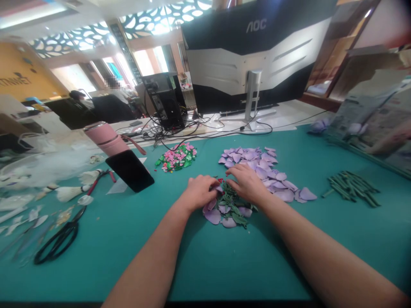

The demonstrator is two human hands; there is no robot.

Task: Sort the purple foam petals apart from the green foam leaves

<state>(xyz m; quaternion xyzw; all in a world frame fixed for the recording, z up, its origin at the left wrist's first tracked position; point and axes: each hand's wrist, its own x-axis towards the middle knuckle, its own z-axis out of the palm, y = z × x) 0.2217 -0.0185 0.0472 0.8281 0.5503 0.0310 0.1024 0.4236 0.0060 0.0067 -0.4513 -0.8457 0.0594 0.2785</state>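
Note:
Both my hands rest on a small heap of purple petals and green leaves (228, 212) on the teal mat (205, 256). My left hand (198, 192) lies on the heap's left side with its fingers curled over the pieces. My right hand (246, 183) lies on the heap's right side, fingers bent down onto it, and its back edge touches a larger pile of purple petals (257, 164). What the fingers grip, if anything, is hidden under them.
A pile of pink and green bits (177, 157) lies behind the hands, green stems (351, 187) to the right. At left are a propped black phone (130, 170), a pink bottle (105, 139), black scissors (58, 241) and white shuttlecocks (69, 192). A monitor (253, 55) stands at the back.

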